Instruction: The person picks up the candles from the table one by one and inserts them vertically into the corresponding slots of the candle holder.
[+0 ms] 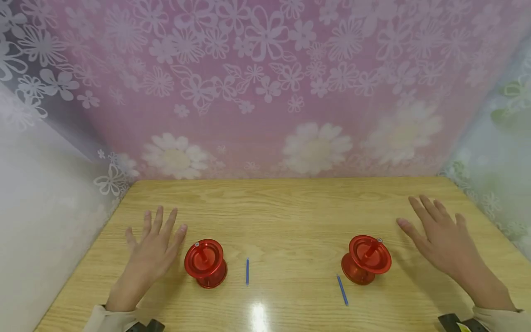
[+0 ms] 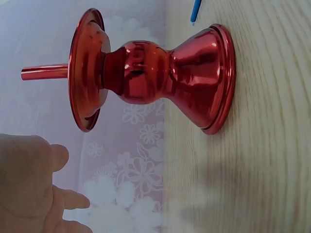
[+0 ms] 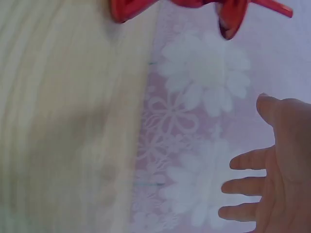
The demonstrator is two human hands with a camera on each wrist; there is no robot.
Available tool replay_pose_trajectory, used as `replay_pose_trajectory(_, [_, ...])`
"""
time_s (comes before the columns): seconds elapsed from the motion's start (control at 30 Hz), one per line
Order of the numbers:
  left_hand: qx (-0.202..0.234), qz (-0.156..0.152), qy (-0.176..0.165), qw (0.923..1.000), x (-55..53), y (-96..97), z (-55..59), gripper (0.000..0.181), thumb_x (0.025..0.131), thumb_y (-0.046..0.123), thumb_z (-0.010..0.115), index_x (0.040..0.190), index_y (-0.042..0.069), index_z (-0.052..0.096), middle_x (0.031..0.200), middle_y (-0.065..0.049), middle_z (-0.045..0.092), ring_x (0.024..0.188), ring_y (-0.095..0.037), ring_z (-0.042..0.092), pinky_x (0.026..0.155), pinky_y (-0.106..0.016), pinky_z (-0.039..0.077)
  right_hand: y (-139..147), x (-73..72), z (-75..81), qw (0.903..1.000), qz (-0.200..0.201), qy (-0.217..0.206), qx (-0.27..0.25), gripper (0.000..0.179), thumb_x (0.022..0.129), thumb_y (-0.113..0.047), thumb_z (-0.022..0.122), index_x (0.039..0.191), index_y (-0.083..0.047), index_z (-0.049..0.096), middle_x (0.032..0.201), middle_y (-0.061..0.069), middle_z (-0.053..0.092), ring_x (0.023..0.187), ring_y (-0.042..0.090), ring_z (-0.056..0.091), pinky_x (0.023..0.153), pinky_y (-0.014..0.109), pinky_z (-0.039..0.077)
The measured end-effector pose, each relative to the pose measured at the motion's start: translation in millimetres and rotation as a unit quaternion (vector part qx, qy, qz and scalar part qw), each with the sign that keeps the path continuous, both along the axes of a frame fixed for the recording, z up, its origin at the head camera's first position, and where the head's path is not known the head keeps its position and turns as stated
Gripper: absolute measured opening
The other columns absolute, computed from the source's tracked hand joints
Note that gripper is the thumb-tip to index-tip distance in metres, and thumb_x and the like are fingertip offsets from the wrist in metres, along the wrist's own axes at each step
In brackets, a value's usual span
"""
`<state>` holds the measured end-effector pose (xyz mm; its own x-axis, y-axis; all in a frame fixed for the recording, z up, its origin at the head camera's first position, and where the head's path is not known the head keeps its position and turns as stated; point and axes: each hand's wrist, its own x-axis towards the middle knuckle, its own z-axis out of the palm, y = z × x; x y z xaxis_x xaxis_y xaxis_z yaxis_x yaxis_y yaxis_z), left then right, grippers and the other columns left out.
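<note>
Two shiny red metal candlesticks stand upright on the wooden table, each with a wide dish and a thin tube rising from its middle. The left candlestick [image 1: 211,278] shows its conical foot and round bulb [image 2: 141,73] in the left wrist view. Just left of it my left hand [image 1: 151,251] holds nothing, its fingers spread. The right candlestick [image 1: 360,273] stands left of my right hand [image 1: 445,242]; that hand is also bare, fingers extended. In the right wrist view only part of this red candlestick [image 3: 233,14] shows at the top edge.
Between the candlesticks lie two thin blue sticks, one [image 1: 247,272] beside the left candlestick and the other [image 1: 342,290] in front of the right one. Flower-patterned pink cloth [image 1: 249,115] hangs behind the table [image 1: 282,207], with pale cloth at both sides.
</note>
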<state>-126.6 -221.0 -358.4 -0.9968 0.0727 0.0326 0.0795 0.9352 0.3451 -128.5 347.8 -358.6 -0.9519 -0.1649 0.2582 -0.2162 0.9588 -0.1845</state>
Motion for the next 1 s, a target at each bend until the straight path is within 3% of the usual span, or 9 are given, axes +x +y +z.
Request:
replay_pose_trajectory(0.2, [0.003,-0.034,0.026,0.9991,-2.1,7.1,-2.4,0.071,0.104,0.049,0.024,0.151,-0.005,0.018,0.155,-0.032,0.010,0.143,-0.049,-0.001,0.107,-0.071,0.003,-27,7.5,20.0,0.9992,0.028,0.005,-0.027,0.064,0.101,-0.037,0.049,0.145,0.007,0.035,0.140,0.034,0.041,0.124,0.056,0.037,0.107,0.069,0.011])
replay_pose_trajectory(0.4, [0.012,-0.053,0.039,0.9978,0.7,10.0,-6.7,0.072,0.106,0.041,0.027,0.144,-0.019,0.018,0.152,-0.036,0.012,0.141,-0.052,0.003,0.110,-0.065,0.014,-73,13.7,40.9,0.9971,0.053,0.047,-0.031,0.062,0.097,-0.038,0.057,0.139,0.006,0.044,0.140,0.029,0.044,0.129,0.051,0.035,0.106,0.065,0.024])
replay_pose_trajectory(0.57, [0.016,-0.070,0.042,0.9965,2.0,12.5,-8.9,0.066,0.107,0.034,0.026,0.142,-0.021,0.019,0.150,-0.039,0.013,0.140,-0.054,0.006,0.109,-0.065,0.016,-120,17.1,49.1,0.9879,0.092,0.116,-0.047,0.051,0.092,-0.027,0.067,0.130,0.005,0.054,0.135,0.023,0.050,0.125,0.043,0.043,0.088,0.061,0.046])
replay_pose_trajectory(0.67, [0.017,-0.073,0.039,0.9964,2.9,14.0,-9.2,0.065,0.107,0.033,0.025,0.143,-0.021,0.018,0.151,-0.038,0.012,0.140,-0.053,0.006,0.109,-0.065,0.016,-152,18.3,42.8,0.9840,0.117,0.120,-0.060,0.040,0.091,-0.021,0.068,0.121,0.004,0.057,0.128,0.020,0.053,0.120,0.038,0.049,0.079,0.052,0.053])
replay_pose_trajectory(0.77, [0.020,-0.077,0.041,0.9960,3.5,15.7,-8.9,0.065,0.107,0.033,0.026,0.143,-0.021,0.019,0.151,-0.038,0.013,0.140,-0.053,0.006,0.110,-0.064,0.016,-184,18.4,31.1,0.9853,0.129,0.092,-0.064,0.030,0.091,-0.021,0.068,0.110,0.001,0.060,0.115,0.015,0.059,0.108,0.031,0.056,0.074,0.041,0.055])
replay_pose_trajectory(0.9, [0.018,-0.088,0.043,0.9950,2.1,21.2,-8.6,0.063,0.107,0.032,0.027,0.142,-0.021,0.022,0.150,-0.038,0.016,0.140,-0.053,0.008,0.109,-0.065,0.017,-223,18.9,15.9,0.9888,0.127,-0.005,-0.079,0.020,0.093,-0.023,0.066,0.099,-0.004,0.061,0.095,0.005,0.060,0.085,0.020,0.058,0.062,0.032,0.051])
replay_pose_trajectory(1.0, [0.010,-0.090,0.045,0.9949,2.0,25.5,-10.4,0.061,0.107,0.029,0.030,0.141,-0.022,0.025,0.148,-0.039,0.020,0.139,-0.054,0.011,0.108,-0.066,0.019,-247,18.7,3.0,0.9841,0.132,-0.075,-0.092,0.018,0.093,-0.023,0.064,0.094,-0.005,0.060,0.084,0.001,0.058,0.070,0.012,0.053,0.053,0.026,0.046])
